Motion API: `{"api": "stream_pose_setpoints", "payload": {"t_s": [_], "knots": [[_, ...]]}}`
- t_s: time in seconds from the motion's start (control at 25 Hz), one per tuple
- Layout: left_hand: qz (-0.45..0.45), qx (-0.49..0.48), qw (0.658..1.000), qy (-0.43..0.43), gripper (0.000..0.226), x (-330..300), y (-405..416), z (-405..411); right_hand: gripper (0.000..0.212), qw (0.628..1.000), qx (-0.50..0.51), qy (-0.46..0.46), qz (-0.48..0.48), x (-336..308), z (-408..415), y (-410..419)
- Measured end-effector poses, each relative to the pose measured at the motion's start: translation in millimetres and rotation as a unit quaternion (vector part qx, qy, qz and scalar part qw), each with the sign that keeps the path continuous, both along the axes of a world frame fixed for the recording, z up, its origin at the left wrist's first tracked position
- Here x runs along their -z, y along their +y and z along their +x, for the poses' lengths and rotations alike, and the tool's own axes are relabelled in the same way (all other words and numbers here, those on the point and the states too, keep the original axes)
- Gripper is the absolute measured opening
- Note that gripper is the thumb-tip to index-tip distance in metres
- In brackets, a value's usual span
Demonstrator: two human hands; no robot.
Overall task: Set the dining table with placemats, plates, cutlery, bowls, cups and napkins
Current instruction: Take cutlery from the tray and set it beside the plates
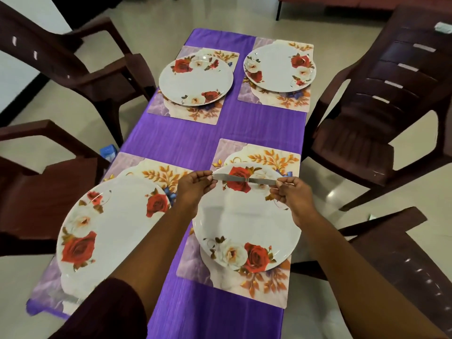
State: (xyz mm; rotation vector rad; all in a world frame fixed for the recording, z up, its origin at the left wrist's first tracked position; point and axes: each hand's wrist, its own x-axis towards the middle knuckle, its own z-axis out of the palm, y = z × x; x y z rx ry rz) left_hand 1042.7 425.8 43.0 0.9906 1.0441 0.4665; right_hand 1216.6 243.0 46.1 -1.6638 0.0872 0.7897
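Two dark brown plastic chairs [49,99] stand along the left side of the worktop [193,140], which is draped in a purple cloth. On its near-left corner lies a floral placemat [49,282], and on it sits a white plate [107,231] printed with red and cream roses, with nothing on it. Farther back on the left, a second placemat [159,108] carries another rose plate [195,80], likewise bare. The left hand [193,189], coming out of a dark maroon sleeve [107,311], reaches over the middle of the worktop, its grip pinching one end of a silver knife [244,178] between fingertips and thumb. The knife lies level, held above the far rim of the near-right plate [244,223], which rests on its own placemat [244,289] and holds nothing. The right hand [291,192] pinches the other end of the knife, its grip closed on the metal, so the knife spans between both hands. At the far right, a fourth plate [278,68] sits bare on a fourth placemat [274,101]. More brown chairs [381,106] stand on the pale tiled floor [318,314] to the right.
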Motion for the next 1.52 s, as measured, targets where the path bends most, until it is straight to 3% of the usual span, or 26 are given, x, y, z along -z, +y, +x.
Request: {"api": "stream_pose_setpoints", "payload": {"t_s": [0.36, 0.48, 0.68, 1.08, 1.52], "knots": [[0.146, 0.108, 0.967, 0.178, 0.004, 33.4, 62.2, 109.0, 0.001, 0.986, 0.047, -0.061, -0.146, 34.8, 83.3, 55.8], [0.195, 0.124, 0.944, 0.234, 0.006, 43.7, 66.2, 129.3, 0.013, 0.977, 0.019, -0.069, -0.199, 48.4, 101.7, 62.8], [0.208, 0.119, 0.943, 0.230, 0.009, 57.0, 69.5, 141.1, 0.020, 0.965, -0.010, -0.102, -0.241, 63.6, 115.9, 67.0], [0.204, 0.105, 0.950, 0.212, 0.010, 65.1, 54.1, 141.6, 0.012, 0.966, 0.051, -0.157, -0.198, 79.6, 101.2, 55.9], [0.198, 0.102, 0.951, 0.213, 0.009, 61.8, 55.3, 144.9, 0.009, 0.950, -0.007, -0.202, -0.240, 78.9, 105.0, 57.0]]}}
